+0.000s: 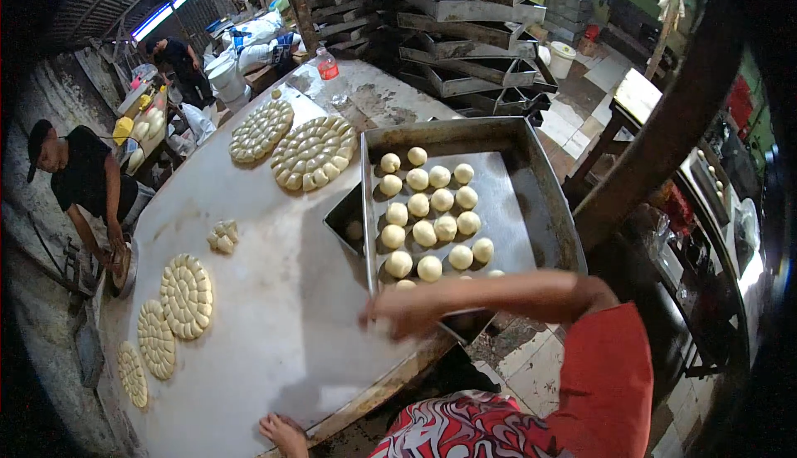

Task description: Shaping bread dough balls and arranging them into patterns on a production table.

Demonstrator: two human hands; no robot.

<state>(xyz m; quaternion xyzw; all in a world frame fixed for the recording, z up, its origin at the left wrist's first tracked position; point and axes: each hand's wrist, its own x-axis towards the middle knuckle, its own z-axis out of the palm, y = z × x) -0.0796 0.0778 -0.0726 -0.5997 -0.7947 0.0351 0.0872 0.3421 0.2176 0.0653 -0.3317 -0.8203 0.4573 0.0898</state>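
Note:
My right hand (403,309), smeared by motion, passes over the left rim near the front corner of a deep metal tray (544,184). Whether its fingers hold anything cannot be made out. Rows of pale dough balls (445,227) sit in the tray, mostly on its left side; my forearm hides some of the nearest ones. My left hand (284,435) rests at the near edge of the worktable (266,292), fingers spread on the surface and nothing in them. Left of the tray lie scored dough rounds, including a large one (314,153) and a nearer one (186,296).
A small clump of dough (222,236) lies mid-table. Another metal tray (344,217) shows under the full one. Stacked metal trays (469,35) rise behind, near a clear bottle with red (327,64). A slanted post (656,118) stands right. One co-worker (91,168) works at left, another (178,64) farther back.

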